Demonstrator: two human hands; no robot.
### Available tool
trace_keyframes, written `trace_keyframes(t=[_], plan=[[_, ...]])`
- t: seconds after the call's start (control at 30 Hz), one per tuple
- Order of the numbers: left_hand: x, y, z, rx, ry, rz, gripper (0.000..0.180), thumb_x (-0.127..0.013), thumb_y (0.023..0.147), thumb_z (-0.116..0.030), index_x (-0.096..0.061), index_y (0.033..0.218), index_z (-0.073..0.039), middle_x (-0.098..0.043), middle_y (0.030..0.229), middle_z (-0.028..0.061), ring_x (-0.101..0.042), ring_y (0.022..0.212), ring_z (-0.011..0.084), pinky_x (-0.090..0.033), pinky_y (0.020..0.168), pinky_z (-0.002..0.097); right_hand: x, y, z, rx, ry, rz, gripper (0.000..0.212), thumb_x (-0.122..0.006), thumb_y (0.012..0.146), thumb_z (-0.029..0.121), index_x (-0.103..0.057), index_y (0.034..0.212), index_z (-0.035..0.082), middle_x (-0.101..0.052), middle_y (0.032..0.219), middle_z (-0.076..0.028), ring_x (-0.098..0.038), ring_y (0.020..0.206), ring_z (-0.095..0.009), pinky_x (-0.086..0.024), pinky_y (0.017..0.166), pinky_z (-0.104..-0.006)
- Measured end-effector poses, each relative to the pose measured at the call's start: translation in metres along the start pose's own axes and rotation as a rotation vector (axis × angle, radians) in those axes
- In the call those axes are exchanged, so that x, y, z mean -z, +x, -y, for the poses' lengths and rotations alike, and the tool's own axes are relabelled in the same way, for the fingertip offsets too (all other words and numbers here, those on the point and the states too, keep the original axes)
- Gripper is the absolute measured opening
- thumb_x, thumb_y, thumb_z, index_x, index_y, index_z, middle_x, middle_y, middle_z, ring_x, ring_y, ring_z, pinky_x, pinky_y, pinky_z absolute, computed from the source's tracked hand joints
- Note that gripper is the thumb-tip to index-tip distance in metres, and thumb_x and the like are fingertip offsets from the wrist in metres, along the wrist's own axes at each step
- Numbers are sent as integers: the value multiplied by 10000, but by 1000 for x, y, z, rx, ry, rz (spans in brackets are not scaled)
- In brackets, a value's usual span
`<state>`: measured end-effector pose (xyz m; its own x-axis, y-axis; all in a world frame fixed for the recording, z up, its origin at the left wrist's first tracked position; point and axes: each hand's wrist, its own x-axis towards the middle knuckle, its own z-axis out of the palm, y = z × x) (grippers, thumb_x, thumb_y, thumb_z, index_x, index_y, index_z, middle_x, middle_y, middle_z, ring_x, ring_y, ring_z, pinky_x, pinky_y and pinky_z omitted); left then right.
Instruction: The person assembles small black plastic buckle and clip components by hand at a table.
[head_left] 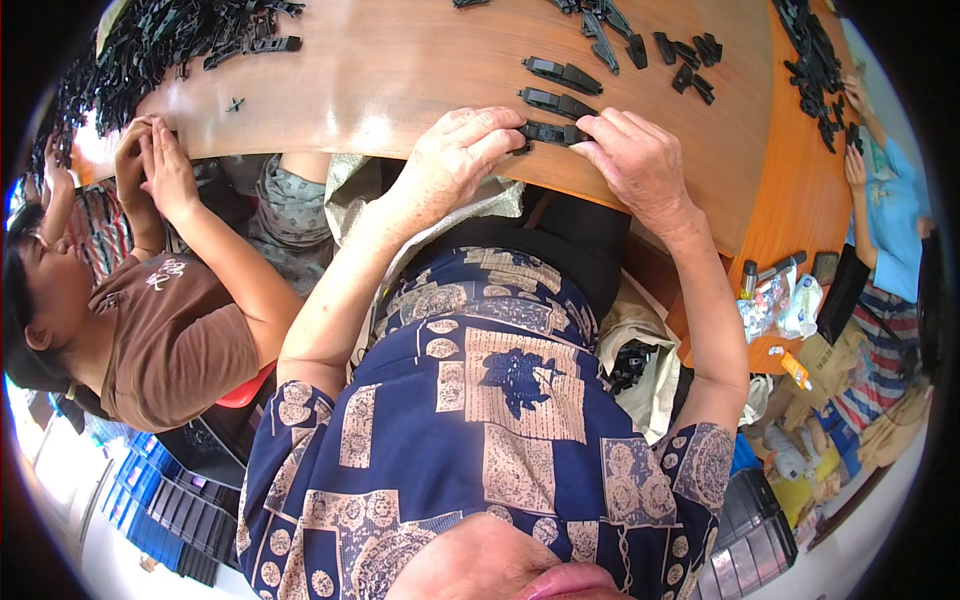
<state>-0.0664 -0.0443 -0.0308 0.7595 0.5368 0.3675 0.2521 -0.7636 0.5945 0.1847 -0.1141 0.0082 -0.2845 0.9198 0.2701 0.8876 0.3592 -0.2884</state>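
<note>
A long black plastic part [552, 133] lies at the table's near edge, gripped at both ends. My left hand [462, 150] pinches its left end with thumb and fingers. At the right end, my right hand [634, 158] closes on it the same way. Just beyond are two similar black plastic pieces, a nearer one [556, 103] and a farther one [563, 74], lying side by side on the wooden table [420, 75]. The fingers cover both tips of the held part.
A big heap of black parts [140, 60] covers the table's far left. Several short black pieces [688, 62] lie right of the middle, and more parts [808, 75] at the far right. Co-workers sit left [180, 330] and right [890, 200]. An open sack [640, 360] stands beside my lap.
</note>
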Motion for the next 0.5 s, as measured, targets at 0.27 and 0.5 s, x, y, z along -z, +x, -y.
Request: trace_keyframes(t=[0.27,0.5], plan=[[1,1,0,-8,1,-35,260,-729,791,-13,-683,1046,-35,-680,1210,123,-642,1165,328,-531,976,427,4,1,1,-2,86,50,216,-767,829,184,-661,983,75,-673,825,-71,-686,730,-265,-541,617,-363],[2,0,0,-5,-24,-32,247,-726,804,-32,-689,1048,-39,-685,1214,122,-640,1171,327,-526,989,434,1,6,3,-19,141,118,210,-748,866,206,-605,942,72,-683,818,-90,-688,733,-299,-539,592,-383]])
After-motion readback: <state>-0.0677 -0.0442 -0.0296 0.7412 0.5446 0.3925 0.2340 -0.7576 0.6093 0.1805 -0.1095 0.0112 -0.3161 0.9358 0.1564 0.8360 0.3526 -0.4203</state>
